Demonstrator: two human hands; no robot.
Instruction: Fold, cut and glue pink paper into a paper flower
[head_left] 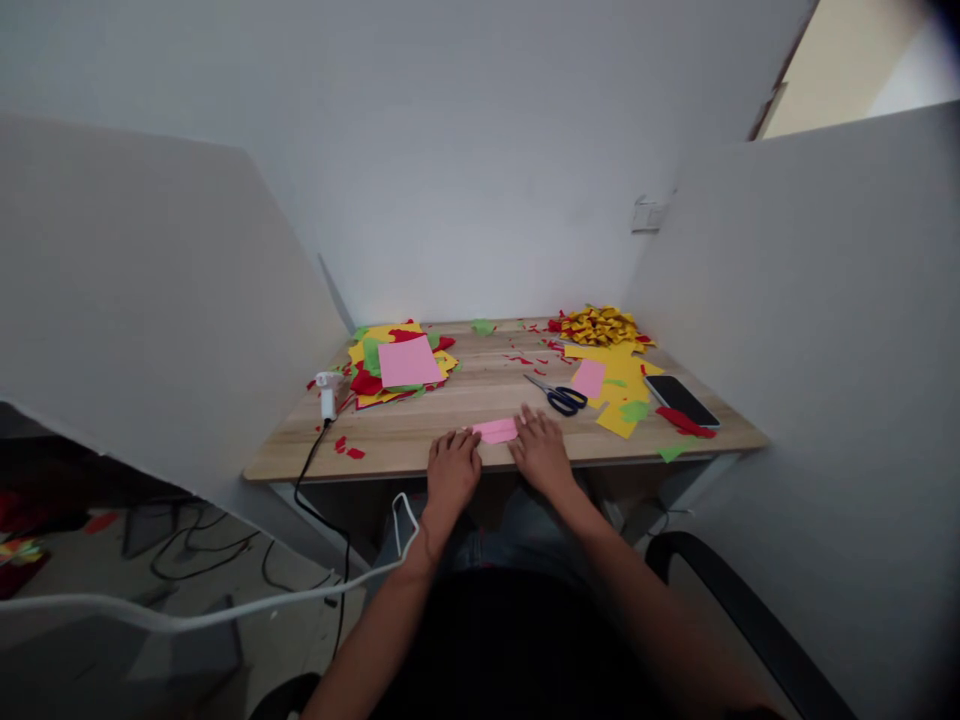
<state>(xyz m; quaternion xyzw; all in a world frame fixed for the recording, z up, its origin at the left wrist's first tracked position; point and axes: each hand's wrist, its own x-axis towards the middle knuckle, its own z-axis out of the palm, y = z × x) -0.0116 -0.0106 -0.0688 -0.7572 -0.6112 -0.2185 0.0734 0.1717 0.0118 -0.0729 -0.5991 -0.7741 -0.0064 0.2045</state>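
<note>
A small folded pink paper (496,431) lies near the front edge of the wooden desk (420,435). My left hand (453,468) rests on the desk with its fingers stretched toward the paper's left end. My right hand (541,449) lies flat with its fingertips pressing the paper's right end. Neither hand grips the paper; both press it onto the desk.
Blue-handled scissors (559,396) lie behind my right hand. A pile of coloured sheets with a pink sheet (407,362) on top sits back left. Yellow sheets (619,385), a phone (681,400) and folded yellow-red pieces (600,326) are on the right. A white device with a cable (328,393) stands at the left edge.
</note>
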